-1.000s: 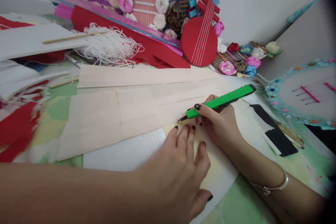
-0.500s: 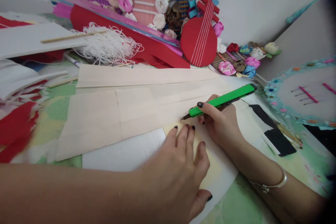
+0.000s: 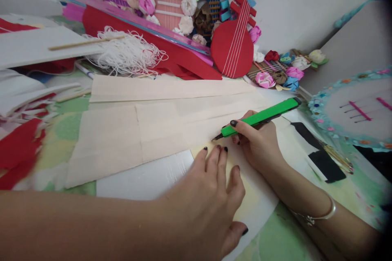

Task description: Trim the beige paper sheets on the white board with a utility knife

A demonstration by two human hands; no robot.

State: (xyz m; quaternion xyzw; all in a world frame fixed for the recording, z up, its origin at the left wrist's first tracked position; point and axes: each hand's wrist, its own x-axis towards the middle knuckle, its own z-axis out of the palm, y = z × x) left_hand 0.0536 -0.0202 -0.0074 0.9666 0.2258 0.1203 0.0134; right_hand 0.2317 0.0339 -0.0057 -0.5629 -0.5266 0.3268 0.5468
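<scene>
My right hand (image 3: 259,140) grips a green utility knife (image 3: 260,117) like a pen. The knife's dark tip touches or hovers just over the edge of a pale cream sheet (image 3: 159,130); which of the two I cannot tell. My left hand (image 3: 211,195) lies flat with its fingers spread, pressing on a pale yellow piece (image 3: 245,183) close below the blade. Under the cream sheet shows a white board (image 3: 143,177). A second cream strip (image 3: 159,89) lies along the sheet's far side.
A tangle of white string (image 3: 125,53) lies behind, beside a thin wooden stick (image 3: 85,43). A red paper string instrument (image 3: 232,49) leans at the wall among paper flowers. Black pieces (image 3: 327,165) lie at right. Red scraps (image 3: 18,151) lie at left on the green patterned cloth (image 3: 275,232).
Almost nothing differs. The knife and my right hand have shifted very slightly to the right; my left hand stays in place.
</scene>
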